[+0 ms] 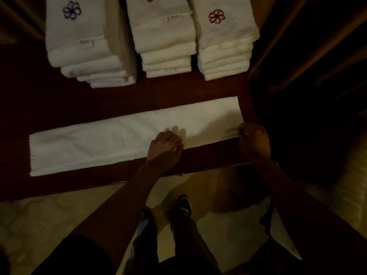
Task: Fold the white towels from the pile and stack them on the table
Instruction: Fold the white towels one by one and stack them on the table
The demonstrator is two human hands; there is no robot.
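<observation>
Looking down on the table (178, 90), found one towel (111, 143) laid flat as a long narrow strip, running aslant from the near left toward the right edge. Noted its right end stopping just short of that edge, and its near long side closing on the near edge toward the right.

Recorded the left hand (164, 149) at the strip's near long side, about midway along, knuckles up, fingers curled tight and pinching the cloth edge. Recorded the right hand (254, 141) at the strip's near right corner, fingers curled narrow, nipping that corner. Observed both forearms reaching in over the near edge.

Counted three piles of folded towels along the far edge, side by side and apart from the strip:
- Left stack (79, 40), topped with a blue emblem (72, 10), lower layers stepped out toward the near side.
- Middle stack (164, 36), with a red emblem cut off at the frame top.
- Right stack (224, 40), nearest the right edge, topped with a red emblem (216, 16).

Saw pale floor (39, 219) and a shoe (183, 205) below the near edge. Found lighting dim; could not make out individual fingertips.
</observation>
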